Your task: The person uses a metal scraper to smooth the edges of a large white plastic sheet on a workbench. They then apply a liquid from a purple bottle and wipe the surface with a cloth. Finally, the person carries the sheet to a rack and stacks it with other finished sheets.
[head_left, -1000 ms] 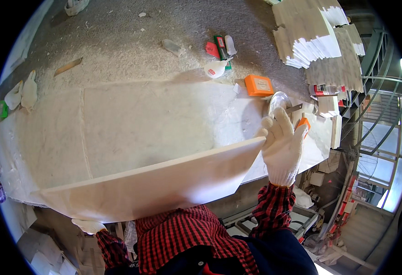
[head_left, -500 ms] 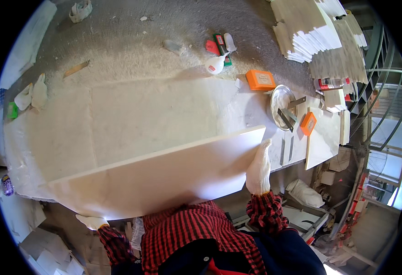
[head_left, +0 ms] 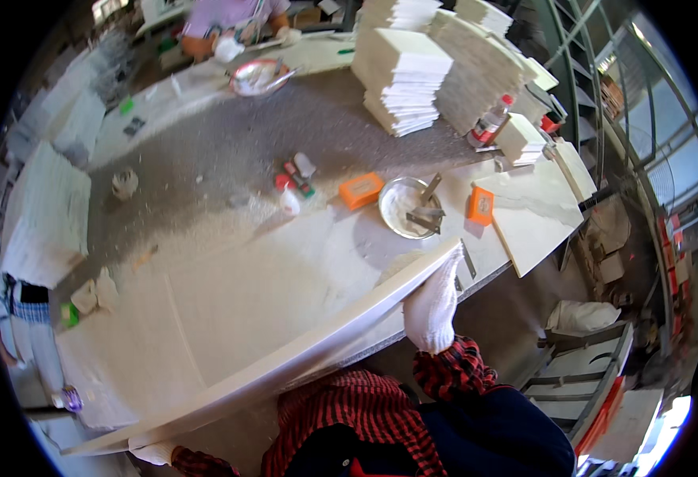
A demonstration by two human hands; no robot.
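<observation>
A long white stone slab point(head_left: 301, 347) stands tilted on its long edge at the near side of the table, its narrow edge turned up toward me. My right hand point(head_left: 432, 306), in a white knit glove, grips the slab near its right end; the fingertips are partly hidden. Close to the far left end, my left hand point(head_left: 154, 451), gloved too, is closed on the slab's lower side, with its fingers partly covered. Beyond the right hand sits a metal bowl point(head_left: 403, 213) of pale paste with scrapers in it, between two orange boxes point(head_left: 361, 191).
A squeeze bottle point(head_left: 289, 202) lies mid-table. Stacked white tiles point(head_left: 406, 79) rise at the back, a plastic bottle point(head_left: 490, 121) beside them. Another stone piece point(head_left: 538, 208) lies at the right. Across the table, a person point(head_left: 238, 20) in gloves works near a red-rimmed bowl point(head_left: 260, 77).
My view has swung up, bringing the far side and another person into sight. The slab has turned, showing more of its narrow edge and less of its broad face. Both hands keep their grip.
</observation>
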